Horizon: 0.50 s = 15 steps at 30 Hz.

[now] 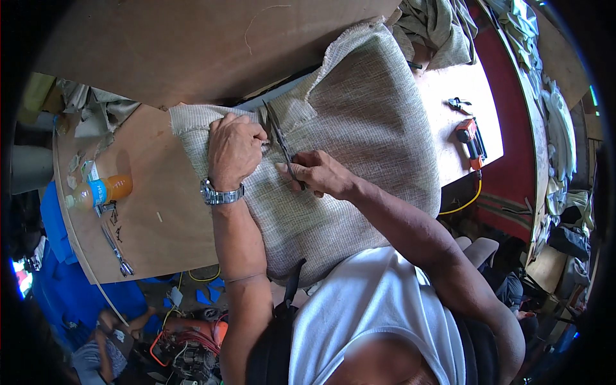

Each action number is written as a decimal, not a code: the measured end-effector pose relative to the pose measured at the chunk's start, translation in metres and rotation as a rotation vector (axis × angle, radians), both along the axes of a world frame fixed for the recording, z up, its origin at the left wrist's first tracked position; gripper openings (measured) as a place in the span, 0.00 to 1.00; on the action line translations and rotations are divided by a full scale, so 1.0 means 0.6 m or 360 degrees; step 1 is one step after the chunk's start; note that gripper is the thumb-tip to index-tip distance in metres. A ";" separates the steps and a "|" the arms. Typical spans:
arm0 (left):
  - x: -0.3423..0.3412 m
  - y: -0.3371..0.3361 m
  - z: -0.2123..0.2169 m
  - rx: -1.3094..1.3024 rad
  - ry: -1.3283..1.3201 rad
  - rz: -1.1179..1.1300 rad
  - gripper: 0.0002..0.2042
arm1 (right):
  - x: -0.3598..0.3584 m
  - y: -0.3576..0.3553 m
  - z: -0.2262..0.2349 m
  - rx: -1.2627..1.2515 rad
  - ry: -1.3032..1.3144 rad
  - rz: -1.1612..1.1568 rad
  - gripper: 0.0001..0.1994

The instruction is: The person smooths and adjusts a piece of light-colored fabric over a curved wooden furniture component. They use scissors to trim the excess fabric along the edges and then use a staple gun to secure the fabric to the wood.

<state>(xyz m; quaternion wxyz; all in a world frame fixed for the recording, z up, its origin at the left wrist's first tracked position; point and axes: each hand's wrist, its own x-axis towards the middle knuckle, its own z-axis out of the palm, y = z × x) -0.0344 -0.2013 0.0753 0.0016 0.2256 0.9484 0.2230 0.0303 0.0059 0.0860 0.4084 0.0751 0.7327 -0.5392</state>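
A padded piece covered in beige woven fabric (378,109) lies in front of me, its frayed fabric edge folded along the far side. My left hand (235,147), with a metal watch on the wrist, is closed on a bunch of this fabric near the edge. In my right hand (319,173) is a pair of dark scissors (280,138). Their blades point away from me, beside the gathered fabric and close to my left fingers. Whether the blades are cutting into the cloth, I cannot tell.
On the wooden table (173,240) at left stand a bottle of orange drink (102,191) and a metal tool (119,253). A large brown board (173,51) rises behind. An orange-black staple gun (471,142) with a yellow hose lies right. Another person (106,350) is at lower left.
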 end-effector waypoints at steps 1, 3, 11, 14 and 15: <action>0.003 0.000 -0.002 -0.0002 -0.0023 -0.0001 0.05 | 0.000 0.000 -0.001 0.0031 0.0020 0.0022 0.28; 0.003 -0.002 0.000 -0.0005 -0.0043 0.0005 0.05 | -0.005 0.005 -0.007 0.0051 0.0172 0.0067 0.27; -0.006 0.011 -0.021 0.0071 0.0088 0.0021 0.08 | 0.004 0.034 -0.061 -0.0118 -0.0049 -0.0231 0.24; -0.019 0.016 -0.012 0.0233 0.0029 -0.0026 0.18 | -0.008 0.027 -0.068 -0.0186 -0.0040 -0.0239 0.24; -0.020 0.013 -0.003 0.0262 0.0162 -0.0005 0.19 | -0.010 0.026 -0.069 -0.0192 -0.0039 -0.0236 0.24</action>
